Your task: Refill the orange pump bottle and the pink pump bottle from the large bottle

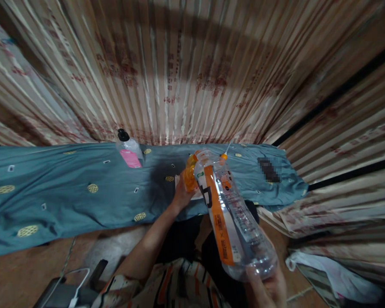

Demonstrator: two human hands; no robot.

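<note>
My right hand [269,286] grips the base of a large clear plastic bottle [234,214] with an orange and white label, held tilted with its neck pointing away from me. My left hand [182,192] reaches forward over the blue-green cloth [67,201], fingers closed round an orange cap or small orange thing [190,173] at the bottle's mouth. A thin white stick with an orange tip [225,153] lies just beyond the bottle's neck.
A smaller clear bottle [130,152] with a black cap and pink label stands at the back of the cloth. Striped curtains hang behind and to the right. A white bag [324,269] lies at lower right; a dark device with a white cable [73,286] sits at lower left.
</note>
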